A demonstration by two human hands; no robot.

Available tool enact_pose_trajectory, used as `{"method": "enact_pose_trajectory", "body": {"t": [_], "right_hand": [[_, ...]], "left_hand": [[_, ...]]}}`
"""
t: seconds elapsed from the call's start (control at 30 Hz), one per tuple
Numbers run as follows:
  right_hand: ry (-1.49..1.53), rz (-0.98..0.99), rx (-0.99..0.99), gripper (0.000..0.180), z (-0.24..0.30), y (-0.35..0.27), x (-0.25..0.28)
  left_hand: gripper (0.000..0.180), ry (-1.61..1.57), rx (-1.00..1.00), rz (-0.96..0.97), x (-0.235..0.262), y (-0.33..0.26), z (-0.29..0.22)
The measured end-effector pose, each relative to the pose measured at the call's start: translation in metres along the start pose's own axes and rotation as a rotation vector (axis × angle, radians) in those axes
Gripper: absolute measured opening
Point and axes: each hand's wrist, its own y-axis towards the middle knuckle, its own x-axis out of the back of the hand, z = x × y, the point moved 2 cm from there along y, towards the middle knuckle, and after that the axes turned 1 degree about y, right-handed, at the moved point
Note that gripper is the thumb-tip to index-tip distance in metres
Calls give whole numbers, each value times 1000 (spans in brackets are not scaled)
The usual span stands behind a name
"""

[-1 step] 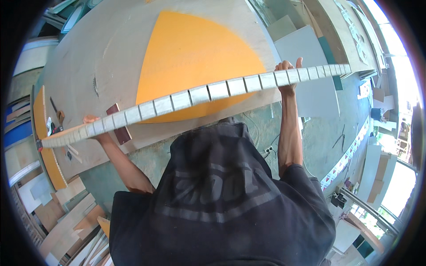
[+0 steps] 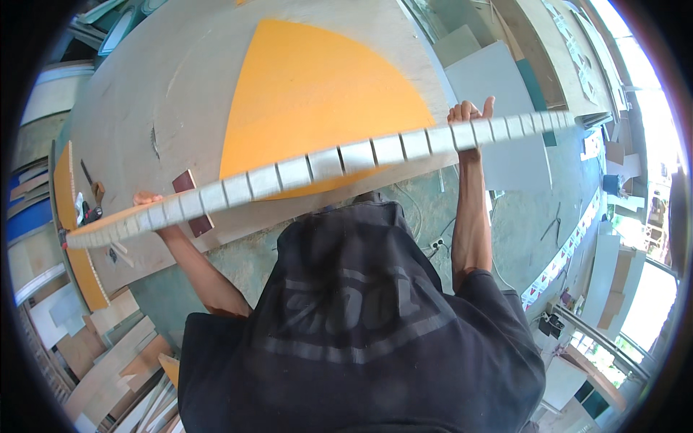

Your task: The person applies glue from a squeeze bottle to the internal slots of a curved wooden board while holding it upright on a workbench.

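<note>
A long, narrow board with a gentle curve spans the view on a slant, its right end higher. Its near edge is a row of pale grey blocks parted by dark slits, and a strip of orange face shows near the left end. My left hand grips it close to that end, fingers over the far edge. Further right, my right hand is closed round it, thumb sticking up; the board hides part of the palm. Under it, a yellow-orange panel with one rounded side lies on the worktable.
A dark red block and a brown-handled tool lie at the table's left. Beyond stands an orange board with a notched edge. Right are a grey sheet and a power socket on a cable. Offcuts crowd the lower left.
The board has shifted slightly: its middle and right part sit a little lower, nearer my body, and look blurred. Both hands keep their hold and have barely moved.
</note>
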Motion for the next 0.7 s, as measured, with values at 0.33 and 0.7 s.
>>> {"method": "enact_pose_trajectory", "body": {"t": [0.33, 0.7], "right_hand": [[-112, -143, -36, 83, 33, -84, -10], [-143, -117, -38, 82, 28, -48, -9]], "left_hand": [[15, -101, 227, 590, 18, -34, -36], [23, -278, 320, 623, 21, -41, -15]]}}
